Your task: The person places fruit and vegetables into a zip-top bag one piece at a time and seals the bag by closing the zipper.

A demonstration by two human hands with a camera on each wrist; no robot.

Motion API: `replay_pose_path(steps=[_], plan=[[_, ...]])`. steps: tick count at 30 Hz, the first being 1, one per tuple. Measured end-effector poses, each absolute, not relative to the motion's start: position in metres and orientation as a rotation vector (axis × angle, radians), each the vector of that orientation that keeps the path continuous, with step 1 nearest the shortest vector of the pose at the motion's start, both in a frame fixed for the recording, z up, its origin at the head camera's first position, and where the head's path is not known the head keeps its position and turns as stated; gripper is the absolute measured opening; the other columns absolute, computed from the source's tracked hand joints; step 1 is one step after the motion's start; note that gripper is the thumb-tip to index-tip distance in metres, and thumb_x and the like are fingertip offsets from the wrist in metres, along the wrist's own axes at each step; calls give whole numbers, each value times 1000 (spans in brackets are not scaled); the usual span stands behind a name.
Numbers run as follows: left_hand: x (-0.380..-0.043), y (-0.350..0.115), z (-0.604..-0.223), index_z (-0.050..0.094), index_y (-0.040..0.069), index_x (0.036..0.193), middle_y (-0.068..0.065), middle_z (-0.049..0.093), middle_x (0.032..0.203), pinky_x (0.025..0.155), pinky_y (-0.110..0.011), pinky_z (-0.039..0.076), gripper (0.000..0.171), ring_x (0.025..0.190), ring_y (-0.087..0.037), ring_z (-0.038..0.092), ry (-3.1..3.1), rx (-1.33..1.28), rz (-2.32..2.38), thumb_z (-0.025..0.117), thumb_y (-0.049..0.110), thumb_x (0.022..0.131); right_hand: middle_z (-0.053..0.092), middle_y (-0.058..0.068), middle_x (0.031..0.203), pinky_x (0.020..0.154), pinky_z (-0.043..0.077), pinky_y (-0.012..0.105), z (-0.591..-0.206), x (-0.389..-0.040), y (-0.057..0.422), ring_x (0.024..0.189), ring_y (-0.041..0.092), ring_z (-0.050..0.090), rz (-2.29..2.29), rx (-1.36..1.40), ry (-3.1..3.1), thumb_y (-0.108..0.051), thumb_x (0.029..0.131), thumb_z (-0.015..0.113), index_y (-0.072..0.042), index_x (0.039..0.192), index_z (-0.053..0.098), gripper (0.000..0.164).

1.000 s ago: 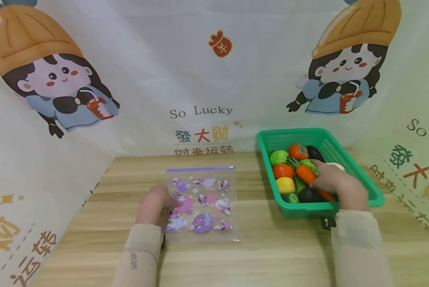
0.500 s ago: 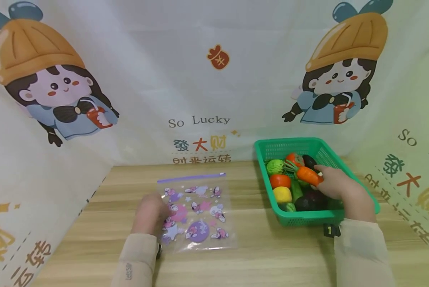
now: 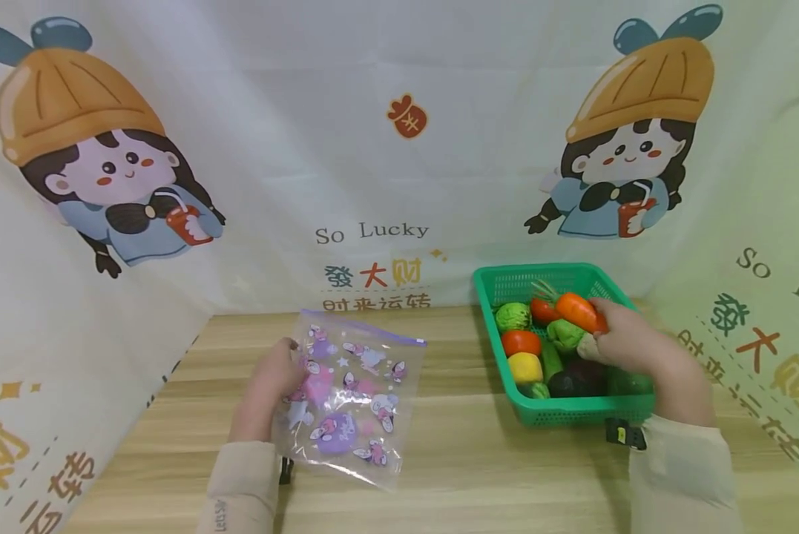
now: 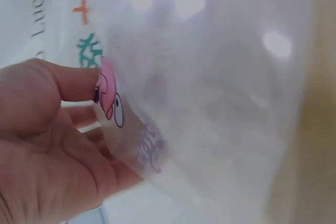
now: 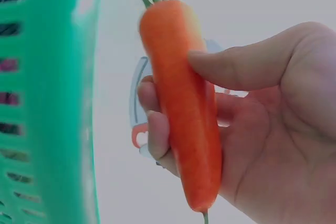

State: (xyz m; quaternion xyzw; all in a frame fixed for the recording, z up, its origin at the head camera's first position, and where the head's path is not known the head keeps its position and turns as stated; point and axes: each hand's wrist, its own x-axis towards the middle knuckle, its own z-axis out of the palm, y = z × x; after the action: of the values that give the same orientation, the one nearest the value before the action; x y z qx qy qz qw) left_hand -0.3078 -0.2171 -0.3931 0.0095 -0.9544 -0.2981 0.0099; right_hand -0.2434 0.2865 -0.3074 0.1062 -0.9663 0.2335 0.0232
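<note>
Right hand [image 3: 629, 348] grips the carrot [image 3: 578, 311] over the green basket [image 3: 589, 411], its thumb [image 5: 236, 66] laid across the front of the root and its fingers [image 5: 157, 135] curled behind it. In the head view the carrot lies tilted, its long axis running from the hand up and to the left, with the green stalk end toward the far left corner of the basket and the pointed tip hidden at the palm. In the right wrist view the stalk end stands uppermost and the tip points down.

Left hand [image 3: 268, 386] pinches the left edge of the printed zip bag [image 3: 349, 397], thumb on one face and fingers on the other, and that side of the bag is raised off the wooden table [image 3: 479, 475]. The bag sits skewed, its purple zip strip [image 3: 379, 332] along the far edge.

Inside the basket lie a green cabbage-like piece [image 3: 512, 316], a red tomato [image 3: 521, 343], a yellow piece [image 3: 526, 367], a dark eggplant [image 3: 569, 382] and other green pieces.
</note>
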Motion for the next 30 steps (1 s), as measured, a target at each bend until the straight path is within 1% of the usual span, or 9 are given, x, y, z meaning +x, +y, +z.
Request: replay_pose_path(steps=[3, 7, 10, 15, 18, 20, 23, 27, 30], plan=[[-312, -218, -384, 43, -5, 136, -32, 57, 117, 69, -44, 54, 57, 88, -36, 60, -2884, -154, -902, 63, 6, 84, 36, 43, 134, 73, 46, 48, -303, -241, 286, 93, 40, 50, 791, 264, -2980, -5, 90, 49, 16, 146, 13, 70], [-311, -211, -371, 43, 2, 139, -29, 56, 120, 64, -38, 56, 55, 92, -35, 61, -2769, -336, -1008, 61, 3, 87, 33, 43, 136, 86, 43, 60, -299, -241, 285, 109, 50, 45, 841, 188, -2963, -19, 101, 44, 11, 149, 7, 67], [-306, -202, -362, 44, 10, 141, -24, 57, 119, 59, -32, 55, 56, 89, -30, 61, -2694, -422, -1103, 62, 1, 89, 33, 41, 138, 97, 34, 66, -298, -242, 282, 119, 53, 38, 872, 149, -2945, -33, 104, 40, 8, 150, 7, 70], [-291, -190, -345, 47, 25, 139, -12, 59, 117, 50, -30, 55, 55, 72, -24, 61, -2578, -531, -1249, 61, 0, 91, 33, 37, 141, 97, 33, 67, -297, -243, 273, 118, 52, 39, 912, 103, -2864, -46, 103, 32, 6, 151, 8, 75], [-282, -184, -334, 49, 28, 137, -11, 59, 121, 46, -30, 54, 53, 69, -23, 60, -2484, -596, -1335, 60, 1, 93, 41, 33, 134, 87, 42, 60, -296, -242, 266, 106, 47, 47, 979, 98, -2797, -52, 101, 34, 5, 151, 13, 79], [-276, -181, -327, 50, 27, 137, -12, 59, 123, 46, -30, 54, 52, 69, -23, 60, -2419, -642, -1371, 61, 2, 93, 47, 29, 126, 77, 45, 50, -295, -241, 260, 96, 40, 50, 1058, 102, -2746, -52, 99, 41, 4, 149, 21, 78], [-269, -178, -317, 51, 25, 136, -10, 58, 128, 45, -29, 53, 50, 77, -21, 61, -2323, -707, -1430, 62, 3, 92, 52, 22, 110, 67, 45, 38, -291, -238, 248, 84, 33, 52, 1230, 88, -2653, -44, 97, 50, 1, 141, 34, 65], [-263, -177, -311, 52, 19, 136, -9, 60, 126, 44, -23, 51, 48, 80, -17, 60, -2217, -792, -1534, 63, 3, 92, 51, 20, 98, 63, 48, 34, -290, -238, 231, 76, 30, 54, 1458, 88, -2506, -29, 95, 55, -2, 129, 37, 47], [-261, -176, -311, 51, 15, 136, -11, 61, 122, 51, -20, 53, 49, 76, -18, 62, -2164, -861, -1638, 63, 1, 91, 52, 20, 95, 63, 50, 32, -292, -240, 222, 75, 29, 56, 1534, 146, -2468, -35, 94, 60, -4, 126, 38, 50]])
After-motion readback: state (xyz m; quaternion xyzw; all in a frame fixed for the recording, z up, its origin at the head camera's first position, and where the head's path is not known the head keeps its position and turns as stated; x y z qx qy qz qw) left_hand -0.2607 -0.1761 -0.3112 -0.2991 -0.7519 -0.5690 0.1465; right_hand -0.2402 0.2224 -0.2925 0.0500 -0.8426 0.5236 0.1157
